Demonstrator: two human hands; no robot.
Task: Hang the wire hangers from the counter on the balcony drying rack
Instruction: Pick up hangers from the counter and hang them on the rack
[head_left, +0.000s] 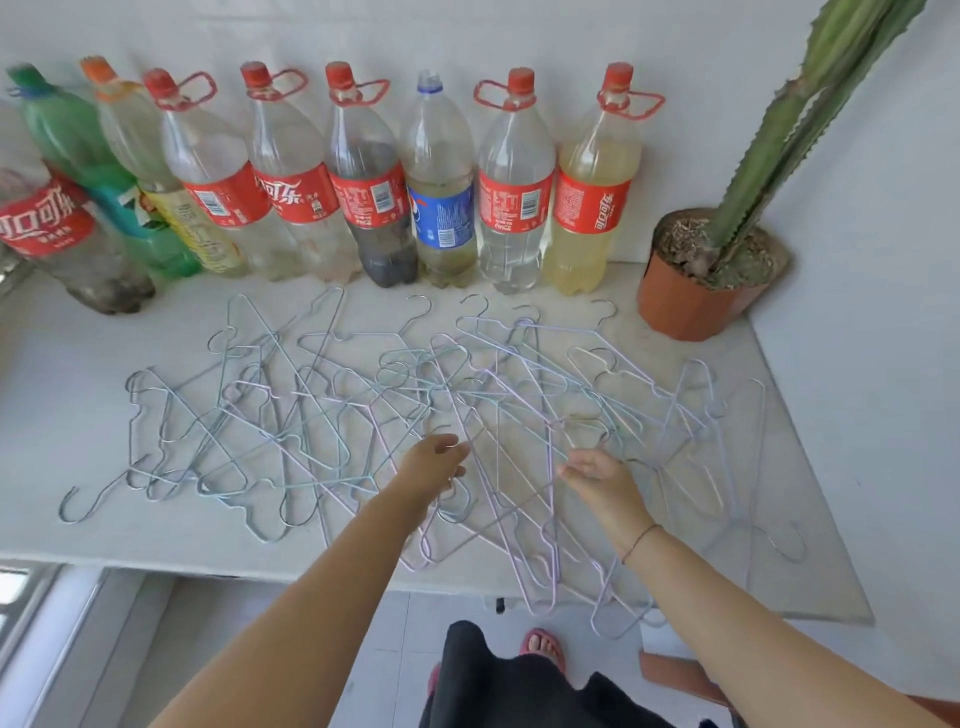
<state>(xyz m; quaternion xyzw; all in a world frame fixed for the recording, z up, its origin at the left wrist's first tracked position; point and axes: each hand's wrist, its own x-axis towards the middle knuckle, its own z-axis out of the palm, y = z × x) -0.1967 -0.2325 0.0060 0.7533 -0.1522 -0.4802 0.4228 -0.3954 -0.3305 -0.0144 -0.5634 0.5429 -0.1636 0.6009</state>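
Note:
Several thin wire hangers, pale blue, grey and lilac, lie tangled in a wide heap across the white counter. Some lilac ones stick out past the front edge. My left hand hovers over the middle of the heap with fingers loosely curled, touching wires, but I cannot see a firm hold. My right hand is just to its right, palm down, fingers spread over lilac hangers. The drying rack is out of view.
A row of large plastic drink bottles lines the back wall. A tall cactus in an orange pot stands in the back right corner. A window frame is below left. My feet in pink sandals stand on tiled floor.

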